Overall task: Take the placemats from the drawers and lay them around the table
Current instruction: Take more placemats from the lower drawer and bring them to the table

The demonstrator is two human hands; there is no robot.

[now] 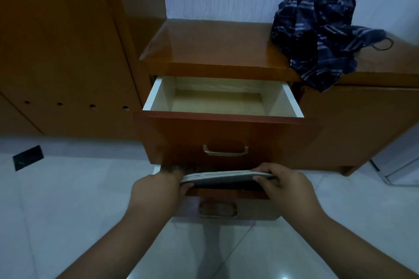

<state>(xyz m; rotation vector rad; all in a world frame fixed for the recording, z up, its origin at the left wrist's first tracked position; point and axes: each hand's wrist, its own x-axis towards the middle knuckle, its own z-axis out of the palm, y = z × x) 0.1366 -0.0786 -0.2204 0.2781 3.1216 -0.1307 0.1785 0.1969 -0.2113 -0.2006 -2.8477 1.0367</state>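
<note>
Fingers of both the left hand (pixel 156 184) and right hand (pixel 280 180) pinch opposite ends of the placemats (pixel 223 176), whose long axis spans between them, just above the lower drawer (pixel 226 193).

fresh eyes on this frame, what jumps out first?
Both hands, left hand and right hand, grip a flat grey stack of placemats at the lower drawer, low in the middle of the view. Above it the top drawer stands pulled out, nothing visible inside. A crumpled dark striped cloth sits on the cabinet top, upper right.
</note>
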